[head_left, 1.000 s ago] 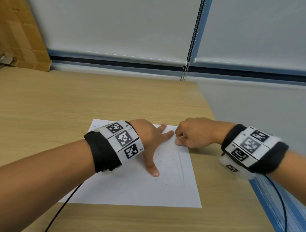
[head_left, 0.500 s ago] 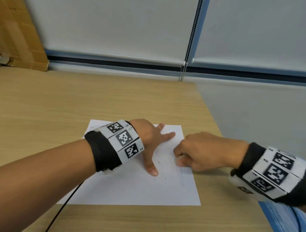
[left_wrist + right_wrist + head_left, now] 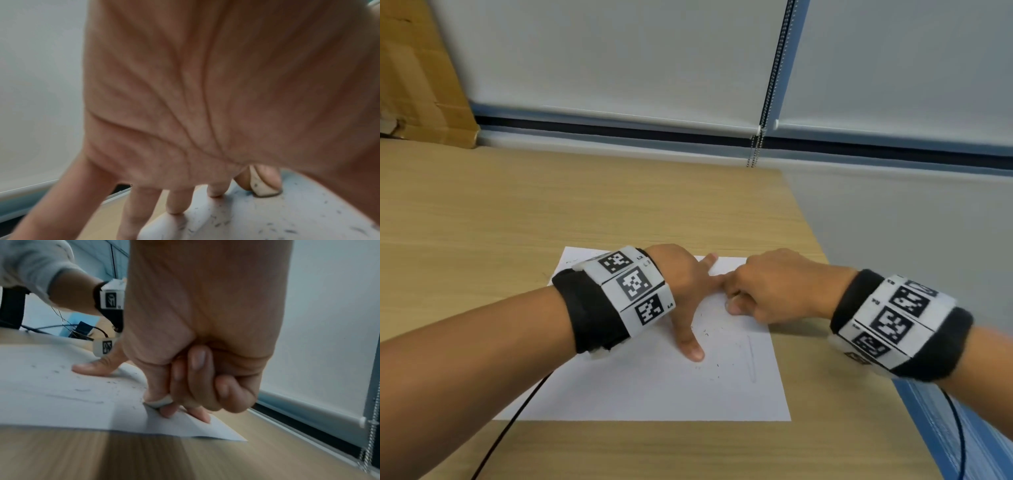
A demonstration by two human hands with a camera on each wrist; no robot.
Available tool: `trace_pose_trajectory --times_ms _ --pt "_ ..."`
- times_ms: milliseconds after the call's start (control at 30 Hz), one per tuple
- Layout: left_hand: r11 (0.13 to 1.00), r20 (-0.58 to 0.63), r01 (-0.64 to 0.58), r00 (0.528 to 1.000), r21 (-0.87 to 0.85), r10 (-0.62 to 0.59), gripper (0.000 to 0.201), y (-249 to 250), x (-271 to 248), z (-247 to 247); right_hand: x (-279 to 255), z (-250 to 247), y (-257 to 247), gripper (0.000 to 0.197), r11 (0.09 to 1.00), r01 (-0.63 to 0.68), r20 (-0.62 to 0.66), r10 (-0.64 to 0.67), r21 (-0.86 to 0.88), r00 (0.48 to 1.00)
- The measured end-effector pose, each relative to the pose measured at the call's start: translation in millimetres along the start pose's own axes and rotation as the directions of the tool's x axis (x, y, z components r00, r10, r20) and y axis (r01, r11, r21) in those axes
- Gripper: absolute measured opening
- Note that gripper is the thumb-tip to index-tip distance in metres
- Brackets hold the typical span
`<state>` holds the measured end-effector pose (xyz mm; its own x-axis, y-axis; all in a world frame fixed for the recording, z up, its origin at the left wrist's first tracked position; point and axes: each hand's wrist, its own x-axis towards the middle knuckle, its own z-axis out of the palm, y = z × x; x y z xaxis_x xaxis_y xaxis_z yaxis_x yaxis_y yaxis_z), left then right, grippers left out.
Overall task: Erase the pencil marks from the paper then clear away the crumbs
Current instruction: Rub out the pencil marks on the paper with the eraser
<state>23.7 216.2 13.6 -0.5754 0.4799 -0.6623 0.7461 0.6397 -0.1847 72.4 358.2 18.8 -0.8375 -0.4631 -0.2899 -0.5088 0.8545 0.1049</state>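
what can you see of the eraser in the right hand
The eraser is a small off-white block, smudged grey with dark specks. The right hand pinches it between thumb and fingers, its lower end pressed on the paper amid dark crumbs. From the head view the hand hides it almost entirely.

White paper (image 3: 647,387) lying flat on the wooden desk (image 3: 482,222), near its right edge, one far corner visible past the fingers in the right wrist view. Faint grey pencil line (image 3: 751,359) running lengthwise near the sheet's right edge, smudged and pale. Small dark crumbs (image 3: 710,337) scattered over the middle and right part of the sheet. Small white eraser (image 3: 262,185), rounded and speckled with grey, pinched at the fingertips and pressed down onto the paper at its far right part, above the line's upper end.
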Motion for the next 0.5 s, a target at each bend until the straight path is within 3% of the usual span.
trace_pose_trajectory --times_ms 67,200,367,500 --pt "1.000 0.002 0.002 1.000 0.006 -0.002 0.131 0 0 0 -4 3 0 0.020 1.000 0.007 -0.015 -0.007 0.007 1.000" --pt "0.999 0.021 0.036 0.999 0.020 -0.036 0.136 4 1 -1 -27 8 -15 0.025 0.991 0.127 0.133 -0.131 0.032 0.983" --pt "0.999 0.029 0.029 0.999 0.032 -0.030 0.138 3 4 -1 -22 5 -9 0.023 0.999 0.044 0.011 -0.045 0.017 0.999" --pt "0.999 0.045 0.046 0.998 0.019 -0.047 0.138 4 4 -2 -41 11 -24 0.024 0.993 0.118 0.102 -0.118 0.008 0.988"
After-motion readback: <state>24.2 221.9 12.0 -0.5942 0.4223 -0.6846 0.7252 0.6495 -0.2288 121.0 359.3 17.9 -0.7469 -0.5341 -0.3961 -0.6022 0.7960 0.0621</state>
